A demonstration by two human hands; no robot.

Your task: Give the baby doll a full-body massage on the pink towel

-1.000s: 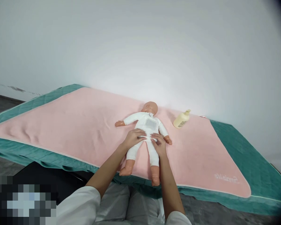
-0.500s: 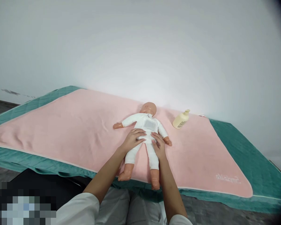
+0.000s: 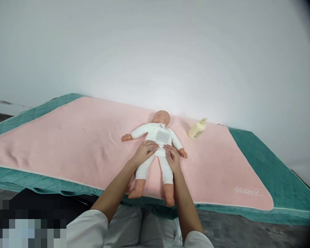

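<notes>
Cream bottle [image 3: 197, 129] sits on pink mat [image 3: 217, 172], right of doll [image 3: 162, 136]. Doll white-clad, limbs spread. Left hand [image 3: 144, 151] and right hand [image 3: 173, 156] rest unclenched on its belly.

the doll [image 3: 161, 137] lies on the mat [image 3: 217, 172], itself on the cover [image 3: 263, 155]. right of the doll, the bottle [image 3: 197, 130] is on the mat. the wall [image 3: 155, 51] is behind, perhaps touching.
</notes>
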